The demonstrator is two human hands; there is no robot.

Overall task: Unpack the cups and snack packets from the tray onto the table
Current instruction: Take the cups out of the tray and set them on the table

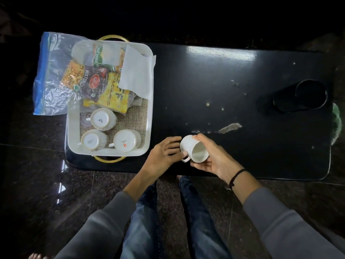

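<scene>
From my end of the feed, the far left shows a clear bag (49,53) with a blue edge, half hanging off the left of the white tray (149,116). The snack packets (104,86) lie inside the bag on the far half of the tray: orange, dark red, yellow and green wrappers, overlapping. A white paper napkin (136,75) is draped over the tray's far right side.

On the near half, on a burlap mat (134,118), I count three upturned cups (102,119) standing base up, one behind and two in front. The tray sits at the left end of the black table (242,86).

Just right of the tray, over the table's near edge, the left hand (162,156) reaches in with fairly straight fingers, their tips resting against the white cup (194,149). That cup is out of the tray, tipped on its side, mouth turned toward me, handle at its near left. The right hand (212,157) is wrapped round it from the right, thumb over the top and fingers underneath. I cannot tell whether the cup touches the table.

A black wristband (236,177) circles the right wrist. Further right, a round recess (309,94) is set into the tabletop.
</scene>
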